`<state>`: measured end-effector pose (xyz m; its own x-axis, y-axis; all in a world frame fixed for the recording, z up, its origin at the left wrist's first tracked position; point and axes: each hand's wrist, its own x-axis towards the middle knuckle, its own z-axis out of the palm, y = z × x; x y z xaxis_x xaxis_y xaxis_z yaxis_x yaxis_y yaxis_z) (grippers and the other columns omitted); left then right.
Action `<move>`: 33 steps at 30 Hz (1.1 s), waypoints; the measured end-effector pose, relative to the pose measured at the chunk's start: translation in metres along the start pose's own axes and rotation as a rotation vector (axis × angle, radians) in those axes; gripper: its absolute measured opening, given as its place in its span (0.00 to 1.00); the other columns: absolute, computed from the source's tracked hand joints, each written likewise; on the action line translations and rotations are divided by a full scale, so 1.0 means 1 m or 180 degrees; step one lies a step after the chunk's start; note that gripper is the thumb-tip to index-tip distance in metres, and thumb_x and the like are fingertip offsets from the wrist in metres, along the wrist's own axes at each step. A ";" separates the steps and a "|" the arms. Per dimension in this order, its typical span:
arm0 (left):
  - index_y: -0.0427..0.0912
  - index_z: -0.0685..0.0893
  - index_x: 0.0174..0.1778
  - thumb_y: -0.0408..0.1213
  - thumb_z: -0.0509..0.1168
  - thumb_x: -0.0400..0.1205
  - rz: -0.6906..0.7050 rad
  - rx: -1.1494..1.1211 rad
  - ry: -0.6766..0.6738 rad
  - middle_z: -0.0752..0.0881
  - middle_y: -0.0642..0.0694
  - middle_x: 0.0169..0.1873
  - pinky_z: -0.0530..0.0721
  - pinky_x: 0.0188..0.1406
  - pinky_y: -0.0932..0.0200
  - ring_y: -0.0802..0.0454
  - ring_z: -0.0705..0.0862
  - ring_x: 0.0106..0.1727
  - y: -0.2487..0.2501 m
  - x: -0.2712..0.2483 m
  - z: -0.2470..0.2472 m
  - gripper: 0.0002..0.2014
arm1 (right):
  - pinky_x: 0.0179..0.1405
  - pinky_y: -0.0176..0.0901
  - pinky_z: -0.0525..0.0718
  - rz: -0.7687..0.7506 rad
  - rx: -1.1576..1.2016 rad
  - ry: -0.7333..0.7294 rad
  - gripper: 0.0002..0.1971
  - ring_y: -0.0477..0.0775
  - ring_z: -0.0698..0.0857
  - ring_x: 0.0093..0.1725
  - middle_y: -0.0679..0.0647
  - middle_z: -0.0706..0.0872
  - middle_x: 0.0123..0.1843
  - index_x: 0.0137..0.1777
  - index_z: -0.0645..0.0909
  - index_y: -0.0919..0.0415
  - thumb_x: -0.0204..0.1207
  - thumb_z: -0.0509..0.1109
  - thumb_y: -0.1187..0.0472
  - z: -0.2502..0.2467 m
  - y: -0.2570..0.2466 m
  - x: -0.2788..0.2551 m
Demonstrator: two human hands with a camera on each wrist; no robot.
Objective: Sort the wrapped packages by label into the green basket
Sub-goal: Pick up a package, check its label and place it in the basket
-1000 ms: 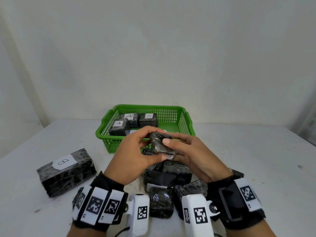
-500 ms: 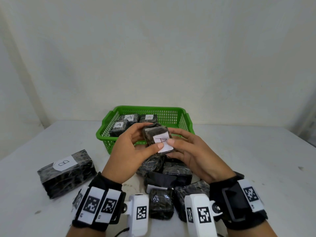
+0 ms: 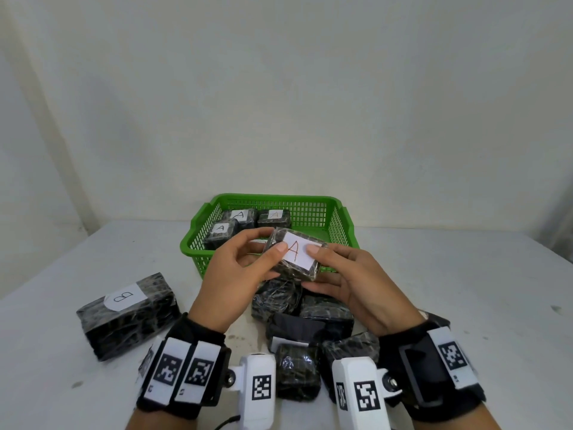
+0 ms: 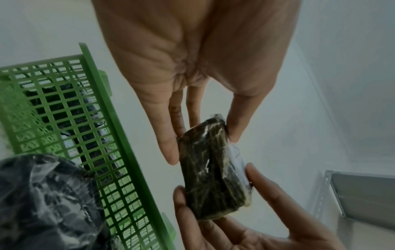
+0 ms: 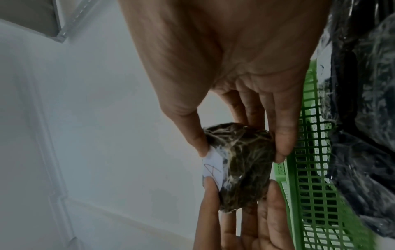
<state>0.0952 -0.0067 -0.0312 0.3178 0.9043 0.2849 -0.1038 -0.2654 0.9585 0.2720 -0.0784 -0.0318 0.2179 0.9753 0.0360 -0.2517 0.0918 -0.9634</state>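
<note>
I see both hands pinching one small package (image 3: 294, 257) above the near rim of the green basket (image 3: 313, 212): left hand (image 3: 231, 283) and right hand (image 3: 359, 283), thumbs on its white "A" label (image 3: 296, 250). Dark block, crinkled clear film. Three A-labelled packages (image 3: 240, 216) in the lattice basket, partly hidden. Loose pile (image 3: 310, 318) labels unreadable; B package (image 3: 127, 315) left.

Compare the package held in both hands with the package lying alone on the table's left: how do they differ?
The held package is labelled A; the lone package is labelled B. The held one is smaller and up in the air, pinched by the left hand and right hand; the lone one is larger and rests untouched on the table. Both are dark, plastic-wrapped, with white labels.
</note>
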 end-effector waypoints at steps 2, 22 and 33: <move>0.45 0.88 0.59 0.39 0.75 0.78 -0.0097 -0.0018 0.0010 0.91 0.44 0.47 0.93 0.50 0.49 0.49 0.93 0.51 0.002 0.001 -0.001 0.14 | 0.56 0.48 0.94 -0.0021 0.0028 -0.0034 0.18 0.61 0.94 0.56 0.62 0.95 0.57 0.58 0.89 0.66 0.71 0.80 0.57 0.001 -0.002 0.001; 0.34 0.74 0.78 0.47 0.68 0.82 -0.1070 0.2606 0.0247 0.78 0.37 0.75 0.76 0.66 0.53 0.40 0.79 0.72 0.015 0.125 -0.106 0.31 | 0.49 0.50 0.93 0.0486 -0.1311 0.0328 0.16 0.62 0.94 0.54 0.65 0.93 0.56 0.54 0.87 0.72 0.76 0.82 0.60 0.064 -0.006 0.120; 0.25 0.79 0.66 0.30 0.57 0.88 -0.1471 0.2852 -0.0038 0.83 0.31 0.64 0.82 0.57 0.47 0.33 0.83 0.65 -0.040 0.149 -0.104 0.15 | 0.48 0.40 0.85 0.1041 -0.3605 -0.0178 0.14 0.49 0.87 0.46 0.53 0.92 0.51 0.45 0.89 0.60 0.80 0.78 0.49 0.110 0.009 0.155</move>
<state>0.0485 0.1736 -0.0284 0.1578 0.9800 -0.1211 0.7771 -0.0476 0.6276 0.1995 0.0956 -0.0054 0.2497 0.9294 -0.2717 0.6986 -0.3672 -0.6141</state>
